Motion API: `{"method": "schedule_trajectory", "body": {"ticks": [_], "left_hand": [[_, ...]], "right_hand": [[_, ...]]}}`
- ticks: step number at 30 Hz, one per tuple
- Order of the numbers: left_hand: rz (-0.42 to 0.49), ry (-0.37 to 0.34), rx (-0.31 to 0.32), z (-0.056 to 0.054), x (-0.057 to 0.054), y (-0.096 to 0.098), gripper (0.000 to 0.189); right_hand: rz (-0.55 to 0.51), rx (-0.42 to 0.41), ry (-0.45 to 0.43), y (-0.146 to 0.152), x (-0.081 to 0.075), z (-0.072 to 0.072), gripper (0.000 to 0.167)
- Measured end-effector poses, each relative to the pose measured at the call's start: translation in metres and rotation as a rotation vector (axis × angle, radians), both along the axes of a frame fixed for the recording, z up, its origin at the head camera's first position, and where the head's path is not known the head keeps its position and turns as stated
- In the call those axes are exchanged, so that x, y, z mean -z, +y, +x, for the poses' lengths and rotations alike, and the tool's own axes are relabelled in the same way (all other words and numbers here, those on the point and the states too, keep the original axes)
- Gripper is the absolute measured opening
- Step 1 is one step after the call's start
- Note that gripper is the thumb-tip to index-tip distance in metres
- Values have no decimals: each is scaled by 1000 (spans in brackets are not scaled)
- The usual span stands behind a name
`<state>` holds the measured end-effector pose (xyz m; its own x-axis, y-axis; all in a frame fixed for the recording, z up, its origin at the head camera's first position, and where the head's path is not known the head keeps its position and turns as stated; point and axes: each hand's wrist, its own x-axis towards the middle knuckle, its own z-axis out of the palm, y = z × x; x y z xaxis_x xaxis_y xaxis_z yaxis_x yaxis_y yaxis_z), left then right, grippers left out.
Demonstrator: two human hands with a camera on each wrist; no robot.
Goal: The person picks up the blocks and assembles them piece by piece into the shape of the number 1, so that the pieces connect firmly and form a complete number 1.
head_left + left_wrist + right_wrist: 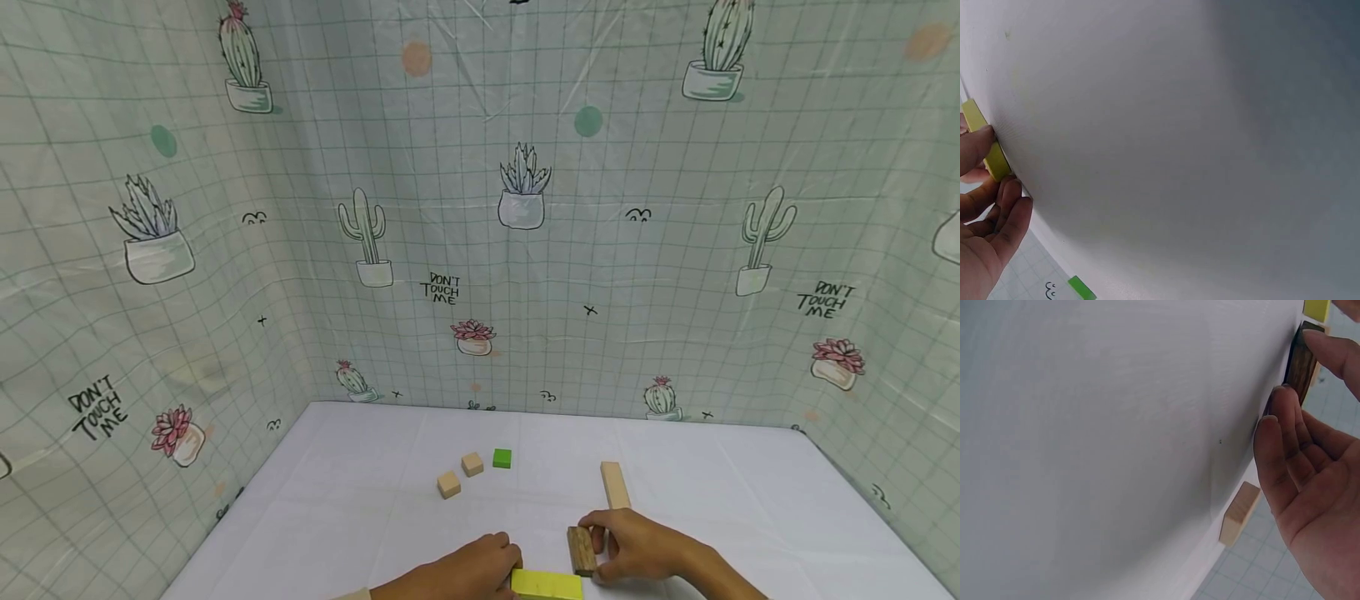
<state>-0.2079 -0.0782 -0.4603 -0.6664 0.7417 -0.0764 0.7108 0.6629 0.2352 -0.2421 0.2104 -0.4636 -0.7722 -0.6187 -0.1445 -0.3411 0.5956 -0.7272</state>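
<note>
At the near edge of the head view, my left hand (465,568) grips a yellow block (547,585) by its left end. In the left wrist view the thumb lies across the yellow block (997,164), with the fingers curled at its end. Just to the right, my right hand (645,546) holds a dark brown wooden block (580,552) between thumb and fingers. The right wrist view has the thumb at one end of this brown block (1302,365) and fingertips near the other. Its near end lies close beside the yellow block.
Beyond the right hand lies a long pale wooden block (615,483). Farther back on the white table (360,483) sit a small green block (502,458) and two pale wooden cubes, one nearer (448,484). A cactus-print curtain (480,250) surrounds the table's back and sides.
</note>
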Motion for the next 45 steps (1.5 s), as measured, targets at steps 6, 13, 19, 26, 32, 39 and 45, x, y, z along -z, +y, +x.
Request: {"method": "schedule_trajectory", "body": {"ticks": [6,13,19,26,32,39,45], "left_hand": [[4,0,2,1,-1,0,24],[7,-10,4,2,-2,0,25],[-5,3,-2,3,-4,0,26],[-3,13,17,3,-5,0,26],[14,5,25,4,-4,-1,26],[8,-3,14,2,-3,0,27],[21,-88,-79,-1,-3,3,25]], "right_hand": [[2,-5,13,-2,2,-1,60],[-8,-21,21,-4,3,-1,60],[1,-15,3,-4,1,-1,61],[-16,-30,7,-5,0,-1,58],[-17,-44,24,-6,3,-2,54],[-17,-44,29,-7,3,-3,54],[-8,-33,26,-9,2,-5,55]]}}
